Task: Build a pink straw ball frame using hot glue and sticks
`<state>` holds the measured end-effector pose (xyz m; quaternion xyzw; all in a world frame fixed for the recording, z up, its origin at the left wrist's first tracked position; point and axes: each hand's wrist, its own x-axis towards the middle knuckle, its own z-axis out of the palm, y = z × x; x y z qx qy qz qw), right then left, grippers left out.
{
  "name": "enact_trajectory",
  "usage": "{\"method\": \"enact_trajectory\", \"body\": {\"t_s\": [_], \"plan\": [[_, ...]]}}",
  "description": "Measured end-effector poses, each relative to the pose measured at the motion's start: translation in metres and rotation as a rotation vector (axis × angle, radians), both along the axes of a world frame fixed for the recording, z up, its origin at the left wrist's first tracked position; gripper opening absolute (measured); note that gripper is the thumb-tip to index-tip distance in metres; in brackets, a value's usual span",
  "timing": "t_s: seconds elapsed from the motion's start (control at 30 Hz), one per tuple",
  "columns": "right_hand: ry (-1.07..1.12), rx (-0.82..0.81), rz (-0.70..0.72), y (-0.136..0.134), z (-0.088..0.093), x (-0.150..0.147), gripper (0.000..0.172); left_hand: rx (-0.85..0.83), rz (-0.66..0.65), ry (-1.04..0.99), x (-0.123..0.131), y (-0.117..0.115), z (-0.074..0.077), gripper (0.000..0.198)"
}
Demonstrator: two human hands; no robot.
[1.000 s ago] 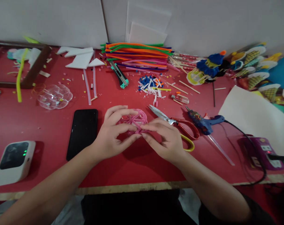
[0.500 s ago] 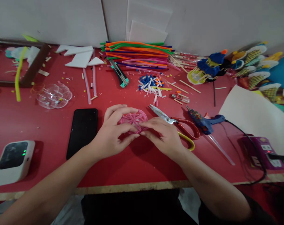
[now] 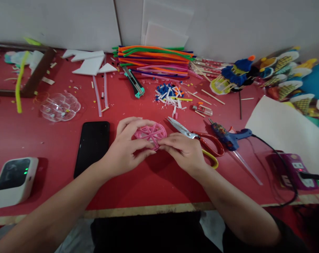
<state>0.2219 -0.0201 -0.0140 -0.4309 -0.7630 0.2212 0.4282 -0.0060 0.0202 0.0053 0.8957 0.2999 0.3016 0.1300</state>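
Note:
Between my hands is a round openwork piece of pink pipe cleaner (image 3: 152, 133), its strands crossing at the middle like spokes. My left hand (image 3: 129, 144) curls around its left side, fingers over the far rim and thumb at the near edge. At the near right edge, my right hand (image 3: 184, 151) pinches the pink strand between thumb and fingertips; the pinched end is mostly hidden. Scissors (image 3: 184, 128) with red and yellow handles lie just beyond my right hand. A black phone (image 3: 93, 147) rests left of my left hand.
A blue glue gun (image 3: 227, 137) with its cord lies right, near a purple power strip (image 3: 293, 170). Behind are cut scraps (image 3: 170, 95), a utility knife (image 3: 133, 82) and bundled pipe cleaners (image 3: 154, 58). A clear flower-shaped dish (image 3: 60, 107) and a white device (image 3: 15, 182) stand left.
The pink piece has turned slightly, showing more of its right rim. My right fingers have shifted a little right and are pinched closer together. My left hand has hardly moved.

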Motion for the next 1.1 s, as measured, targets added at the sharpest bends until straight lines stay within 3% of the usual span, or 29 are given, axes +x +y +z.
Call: {"method": "enact_trajectory", "body": {"t_s": [0.27,0.43,0.53,0.63,0.73,0.87,1.1], "plan": [[0.024,0.020,-0.024,0.000,0.002,0.000,0.020,0.033,0.045,-0.037,0.001,-0.001,-0.004,0.005],[0.060,0.113,-0.131,-0.001,0.008,0.000,0.018,-0.011,0.115,-0.140,0.002,-0.002,-0.001,0.034],[0.085,0.162,-0.173,-0.002,0.011,0.001,0.016,-0.190,0.172,-0.329,0.002,-0.001,-0.002,0.044],[0.082,0.215,-0.166,-0.001,0.011,0.001,0.017,-0.508,0.229,-0.584,0.002,0.001,-0.006,0.037],[0.062,0.277,-0.158,-0.001,0.009,0.001,0.017,-0.778,0.249,-0.702,0.001,0.003,-0.007,0.031],[-0.002,0.355,-0.140,0.000,0.007,0.001,0.018,-0.949,0.221,-0.814,0.004,0.002,0.000,0.026],[-0.043,0.350,-0.119,0.000,0.007,0.003,0.024,-1.177,0.221,-0.900,0.008,0.002,0.009,0.026]]}}
